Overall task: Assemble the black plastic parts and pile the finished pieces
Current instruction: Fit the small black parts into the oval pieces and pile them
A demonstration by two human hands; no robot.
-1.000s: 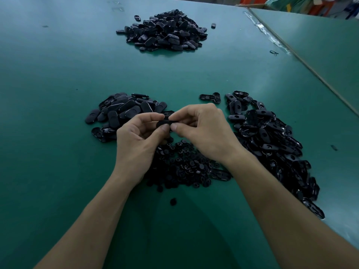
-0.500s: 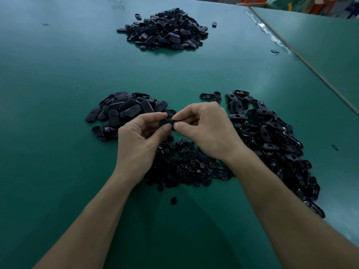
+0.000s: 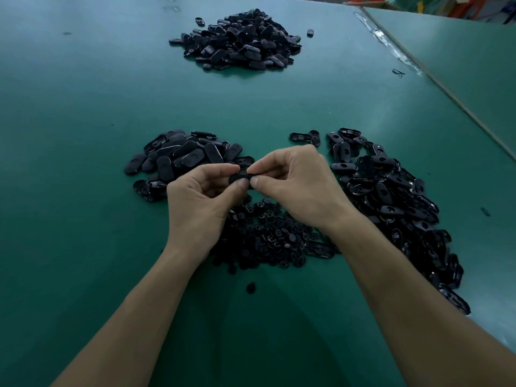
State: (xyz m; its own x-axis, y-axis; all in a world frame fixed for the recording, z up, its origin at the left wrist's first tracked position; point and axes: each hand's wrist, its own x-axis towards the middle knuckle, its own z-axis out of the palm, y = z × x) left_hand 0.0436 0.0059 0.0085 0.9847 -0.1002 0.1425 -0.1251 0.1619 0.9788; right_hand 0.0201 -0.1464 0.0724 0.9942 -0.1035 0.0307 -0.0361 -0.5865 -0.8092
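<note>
Above the green table (image 3: 83,107), near its middle, your left hand (image 3: 201,202) and right hand (image 3: 296,185) both pinch one black oval part (image 3: 239,178) between thumb and forefinger, thumb tips just beside each other. Beneath lies the heap of small round pieces (image 3: 268,236); the oval covers (image 3: 181,160) lie left, the open shells (image 3: 391,196) right, and the far pile (image 3: 240,40) sits well apart

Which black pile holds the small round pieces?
The near middle pile, partly under the left hand and right hand; the left pile, right pile and far pile hold longer oval pieces.
</note>
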